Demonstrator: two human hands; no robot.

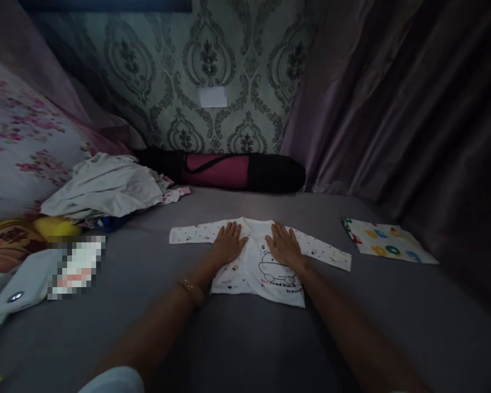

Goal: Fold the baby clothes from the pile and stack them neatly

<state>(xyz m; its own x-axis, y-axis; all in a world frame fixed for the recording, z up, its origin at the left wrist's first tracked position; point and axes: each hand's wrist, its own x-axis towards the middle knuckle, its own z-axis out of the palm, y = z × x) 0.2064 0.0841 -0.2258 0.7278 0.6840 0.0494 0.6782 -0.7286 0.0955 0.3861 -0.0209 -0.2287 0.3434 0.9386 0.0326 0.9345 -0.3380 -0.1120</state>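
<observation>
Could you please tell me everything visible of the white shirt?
The white shirt looks like thin fabric, its long sleeves finely patterned; one front panel bears a line-drawn cartoon above lettering. It lies flat on the grey surface, sleeves spread outward. The left grip and right grip rest palms-down on its front.

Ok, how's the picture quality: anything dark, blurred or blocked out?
Head view: dim overall, the curtain darkening toward the right edge; both forearms blurred; a pixelated patch at left; the white shirt brighter, its car outline readable.

Fingers point(228, 230) flat on white shirt point(251, 262), grey sheet point(253, 344)
</observation>
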